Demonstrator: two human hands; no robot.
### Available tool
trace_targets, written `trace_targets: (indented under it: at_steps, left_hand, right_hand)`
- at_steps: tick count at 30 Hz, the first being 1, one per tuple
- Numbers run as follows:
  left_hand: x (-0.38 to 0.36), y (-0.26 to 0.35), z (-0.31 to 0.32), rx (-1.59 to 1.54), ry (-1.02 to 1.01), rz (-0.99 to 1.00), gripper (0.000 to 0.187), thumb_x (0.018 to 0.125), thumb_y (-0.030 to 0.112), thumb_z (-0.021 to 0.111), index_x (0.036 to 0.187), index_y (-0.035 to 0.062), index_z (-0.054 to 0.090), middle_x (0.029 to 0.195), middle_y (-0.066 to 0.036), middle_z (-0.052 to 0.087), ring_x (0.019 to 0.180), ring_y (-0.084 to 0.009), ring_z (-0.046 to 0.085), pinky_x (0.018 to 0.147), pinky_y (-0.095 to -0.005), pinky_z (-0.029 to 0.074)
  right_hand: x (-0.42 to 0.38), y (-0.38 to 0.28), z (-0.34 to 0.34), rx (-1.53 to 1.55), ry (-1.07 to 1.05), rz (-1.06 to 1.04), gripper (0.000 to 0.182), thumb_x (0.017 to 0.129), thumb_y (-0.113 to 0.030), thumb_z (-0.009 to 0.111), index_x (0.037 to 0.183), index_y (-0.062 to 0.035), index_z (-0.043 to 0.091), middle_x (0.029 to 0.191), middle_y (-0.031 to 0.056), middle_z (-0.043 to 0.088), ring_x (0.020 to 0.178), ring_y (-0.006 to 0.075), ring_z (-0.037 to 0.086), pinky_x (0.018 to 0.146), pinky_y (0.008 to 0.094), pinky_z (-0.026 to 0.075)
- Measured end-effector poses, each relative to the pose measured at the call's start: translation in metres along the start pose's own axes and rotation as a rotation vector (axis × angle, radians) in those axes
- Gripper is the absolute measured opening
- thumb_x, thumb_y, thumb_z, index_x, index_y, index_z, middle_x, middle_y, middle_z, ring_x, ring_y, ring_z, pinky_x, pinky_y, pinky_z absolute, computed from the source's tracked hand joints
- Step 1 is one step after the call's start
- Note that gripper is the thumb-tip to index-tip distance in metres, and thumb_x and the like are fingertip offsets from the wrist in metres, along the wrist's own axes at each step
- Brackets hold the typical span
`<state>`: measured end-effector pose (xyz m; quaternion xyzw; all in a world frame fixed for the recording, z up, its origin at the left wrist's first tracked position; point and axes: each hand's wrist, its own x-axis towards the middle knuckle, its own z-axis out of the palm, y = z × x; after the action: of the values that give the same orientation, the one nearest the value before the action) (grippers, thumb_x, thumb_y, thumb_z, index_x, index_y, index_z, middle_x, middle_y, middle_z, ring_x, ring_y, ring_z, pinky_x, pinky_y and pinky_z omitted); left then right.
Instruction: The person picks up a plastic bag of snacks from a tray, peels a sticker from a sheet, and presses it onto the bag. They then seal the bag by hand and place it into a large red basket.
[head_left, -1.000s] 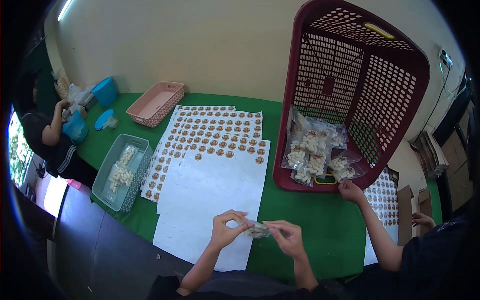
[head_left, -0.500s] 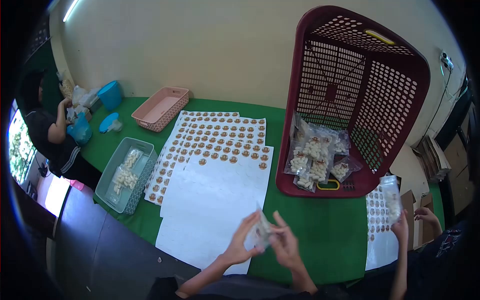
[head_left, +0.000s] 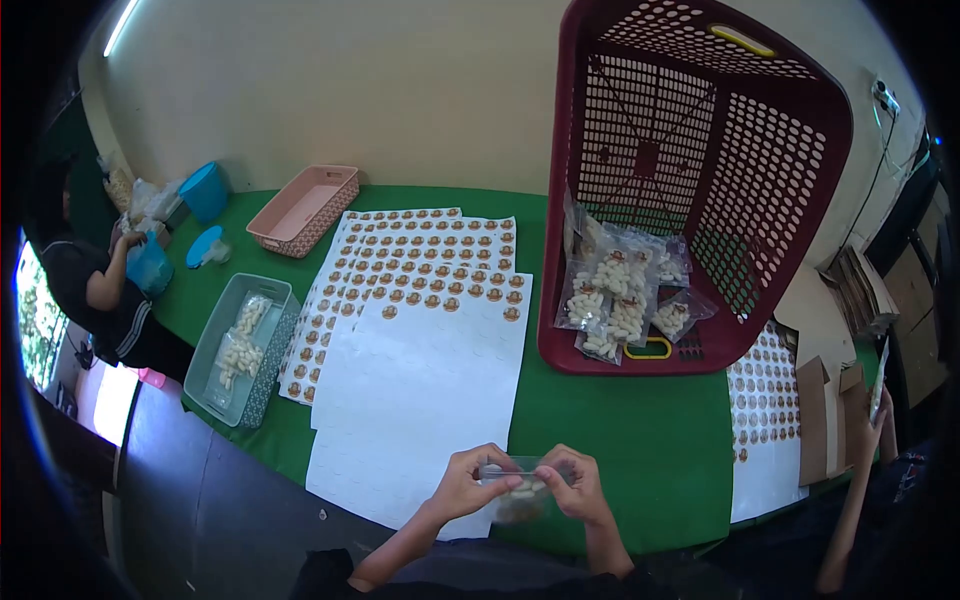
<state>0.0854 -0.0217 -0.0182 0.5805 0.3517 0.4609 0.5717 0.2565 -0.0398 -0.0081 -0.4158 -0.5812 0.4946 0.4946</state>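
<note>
Between my two hands hangs a clear plastic bag (head_left: 522,492) of pale, oblong pieces, held by its top edge. My left hand (head_left: 474,484) pinches the left side of that edge, and my right hand (head_left: 575,485) pinches the right side. Beneath and beyond them lie white sticker sheets (head_left: 420,370), with rows of round brown labels along the top and left. Similar filled bags (head_left: 625,290) rest inside a large maroon basket (head_left: 648,160), which lies on its side with its opening towards me.
A green basket (head_left: 285,335) with filled bags and a pink basket (head_left: 305,205) stand at the left. A person (head_left: 85,285) is at the far left by a blue bucket (head_left: 204,192). Another person's arm (head_left: 852,510) is at the right, near cardboard boxes (head_left: 820,420).
My hands have moved lower and now hold the bag by both ends of its top edge. The person at the right has moved their bag further right. The view has shifted slightly.
</note>
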Motion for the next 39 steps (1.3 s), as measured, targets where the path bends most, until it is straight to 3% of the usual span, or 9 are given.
trace_targets:
  at_steps: [8,12,18,22,28,31,34,35,39]
  left_hand:
    - [0.007,-0.001,-0.005,0.102,0.18,-0.046,0.028,0.071,0.012,0.064,0.054,0.0026,0.045,0.052,0.001,0.045,0.05,-0.0042,0.041,0.043,-0.0191,0.03]
    - [0.01,-0.013,0.002,-0.369,0.213,-0.021,0.028,0.068,0.012,0.067,0.069,0.0034,0.041,0.063,-0.001,0.046,0.061,-0.0074,0.048,0.056,-0.0205,0.042]
    - [0.006,-0.013,0.003,-0.179,0.007,-0.25,0.024,0.073,0.004,0.061,0.089,-0.0002,0.044,0.085,-0.007,0.056,0.078,-0.0098,0.054,0.067,-0.0229,0.045]
    - [0.007,-0.018,0.0,-0.186,0.074,-0.292,0.035,0.073,0.007,0.062,0.1,-0.0003,0.041,0.098,-0.011,0.051,0.093,-0.0157,0.051,0.078,-0.0302,0.043]
    - [0.003,-0.01,0.008,0.051,-0.043,-0.102,0.066,0.071,0.021,0.064,0.12,0.0011,0.025,0.121,-0.014,0.033,0.114,-0.0251,0.031,0.091,-0.0365,0.03]
    - [0.002,-0.016,0.011,-0.131,-0.106,-0.124,0.063,0.073,0.02,0.062,0.12,0.0008,0.025,0.117,-0.011,0.037,0.11,-0.021,0.037,0.091,-0.0327,0.031]
    - [0.004,-0.019,0.015,-0.267,-0.057,-0.141,0.052,0.079,0.018,0.055,0.119,0.001,0.028,0.113,-0.008,0.042,0.102,-0.0143,0.042,0.085,-0.0278,0.036]
    - [0.005,-0.018,0.015,-0.314,0.013,-0.211,0.045,0.081,0.018,0.052,0.117,0.0006,0.032,0.11,-0.008,0.045,0.097,-0.0124,0.044,0.081,-0.0263,0.038]
    - [0.003,-0.017,0.01,-0.222,0.04,-0.283,0.028,0.085,0.019,0.046,0.105,-0.0007,0.046,0.091,-0.006,0.054,0.079,-0.0071,0.05,0.069,-0.0218,0.042]
  right_hand:
    - [-0.001,-0.015,0.006,0.259,-0.061,0.133,0.011,0.078,-0.009,0.052,0.08,0.0012,0.052,0.069,0.004,0.052,0.069,0.0066,0.048,0.055,0.0204,0.039]
    - [-0.002,0.009,-0.004,0.014,0.0,0.149,0.012,0.08,-0.01,0.052,0.084,0.0006,0.05,0.078,0.0024,0.053,0.068,0.0061,0.05,0.059,0.0185,0.041]
    - [0.006,0.007,0.005,0.476,0.312,0.075,0.02,0.079,-0.009,0.054,0.094,0.0,0.046,0.085,0.0068,0.054,0.074,0.009,0.053,0.065,0.0224,0.046]
    - [-0.003,0.026,0.006,0.117,0.012,0.23,0.046,0.068,-0.017,0.067,0.103,0.0024,0.046,0.087,0.0059,0.057,0.075,0.0088,0.054,0.06,0.0222,0.046]
    - [0.004,0.015,0.007,-0.32,0.339,0.241,0.037,0.07,-0.014,0.063,0.101,0.0003,0.049,0.086,0.0086,0.056,0.074,0.0158,0.056,0.063,0.0242,0.045]
    - [0.003,0.0,0.007,-0.097,-0.116,-0.007,0.031,0.071,-0.014,0.059,0.1,-0.0033,0.052,0.103,0.0125,0.044,0.092,0.0196,0.046,0.074,0.0282,0.041]
    - [0.001,0.019,0.006,-0.083,-0.019,-0.083,0.031,0.071,-0.013,0.059,0.1,-0.0051,0.052,0.102,0.0115,0.043,0.087,0.0183,0.046,0.069,0.028,0.041]
    - [0.002,0.021,0.013,-0.275,0.285,-0.084,0.03,0.07,-0.015,0.062,0.096,-0.003,0.052,0.096,0.0103,0.045,0.079,0.0161,0.045,0.065,0.0266,0.041]
    - [0.003,0.044,0.014,-0.178,0.3,0.111,0.032,0.07,-0.023,0.065,0.087,0.0015,0.054,0.077,0.006,0.052,0.067,0.0114,0.048,0.06,0.0245,0.041]
